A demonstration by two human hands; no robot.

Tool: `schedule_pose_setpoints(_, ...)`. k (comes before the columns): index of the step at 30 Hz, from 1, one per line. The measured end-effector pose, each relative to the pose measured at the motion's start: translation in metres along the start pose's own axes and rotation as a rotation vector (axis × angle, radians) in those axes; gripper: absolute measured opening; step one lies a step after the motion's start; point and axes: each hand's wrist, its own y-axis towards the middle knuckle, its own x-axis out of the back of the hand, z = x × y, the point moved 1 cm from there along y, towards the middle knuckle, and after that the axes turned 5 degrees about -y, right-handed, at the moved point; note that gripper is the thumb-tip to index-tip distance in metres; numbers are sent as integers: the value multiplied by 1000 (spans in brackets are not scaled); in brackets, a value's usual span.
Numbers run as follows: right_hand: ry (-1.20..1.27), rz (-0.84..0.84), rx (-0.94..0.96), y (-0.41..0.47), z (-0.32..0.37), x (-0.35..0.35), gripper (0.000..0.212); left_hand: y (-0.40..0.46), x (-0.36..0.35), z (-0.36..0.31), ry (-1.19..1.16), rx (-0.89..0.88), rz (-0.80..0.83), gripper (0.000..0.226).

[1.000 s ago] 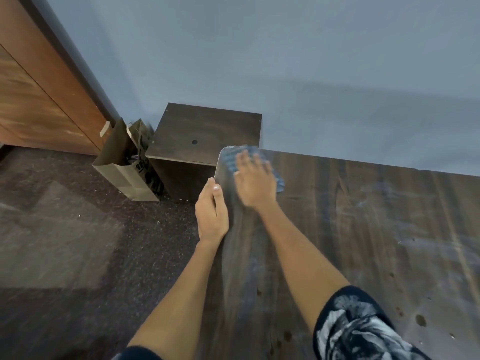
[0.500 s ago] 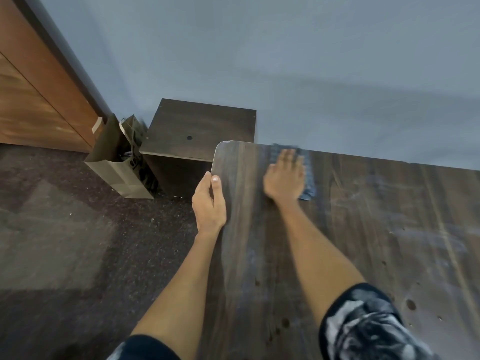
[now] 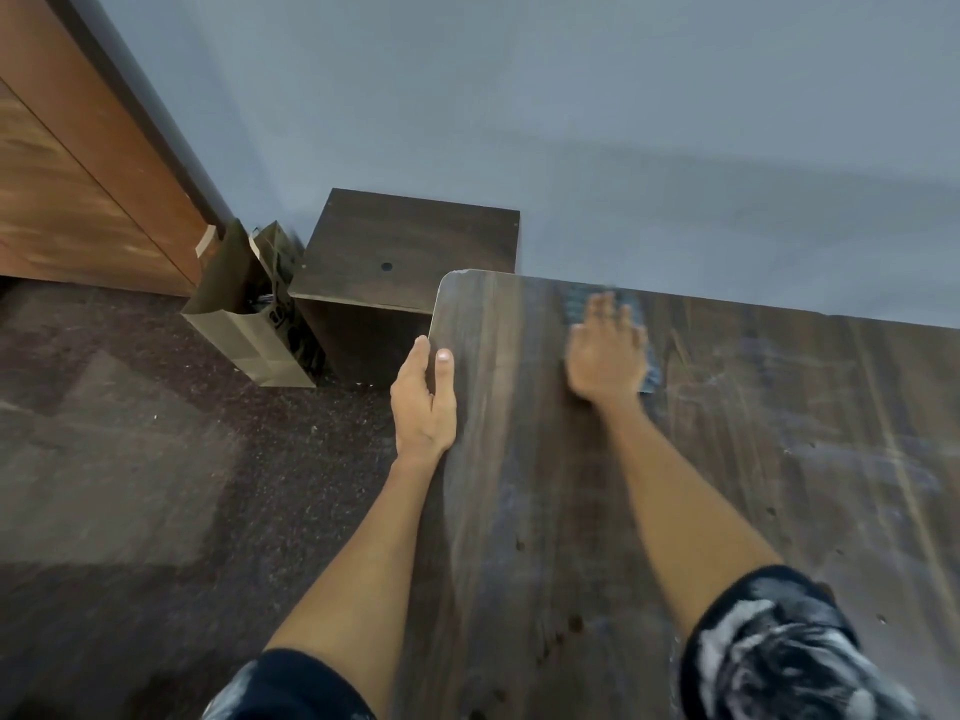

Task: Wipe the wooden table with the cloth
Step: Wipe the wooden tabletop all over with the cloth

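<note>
The dark wooden table (image 3: 727, 485) fills the right and lower part of the view, streaked with pale dust marks. A blue cloth (image 3: 575, 302) lies flat near its far edge, mostly hidden under my right hand (image 3: 605, 356), which presses on it with straight fingers and is blurred by motion. My left hand (image 3: 423, 402) holds the table's left edge, thumb on top and fingers curled over the side.
A low dark wooden cabinet (image 3: 405, 246) stands beyond the table's far left corner, against the grey wall. A brown paper bag (image 3: 249, 324) leans beside it on the dark speckled floor. A wooden door (image 3: 67, 189) is at the far left.
My right hand has slid the cloth rightward along the far edge, from the table's far left corner toward the middle. My left hand has stayed on the left edge.
</note>
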Motion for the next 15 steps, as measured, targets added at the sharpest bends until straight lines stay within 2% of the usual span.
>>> schedule_pose_setpoints(4, 27, -7, -341, -13, -103, 20, 55, -1, 2, 0, 7, 23, 10, 67)
schedule_pose_setpoints(6, 43, 0, -446, -21, -111, 21, 55, -2, 3, 4, -16, 30, 8, 62)
schedule_pose_setpoints(8, 70, -8, -507, -25, -87, 19, 56, -4, 4, 5, -74, 61, -18, 67)
schedule_pose_setpoints(10, 76, -25, -420, -32, -41, 12, 56, -7, 5, 3, -127, 113, -55, 66)
schedule_pose_setpoints(13, 68, 15, -105, -59, 53, -7, 56, -10, 8, -8, -250, 219, -104, 40)
schedule_pose_setpoints(15, 41, 55, 111, -88, 112, -22, 57, -10, 13, -7, -316, 300, -120, 35)
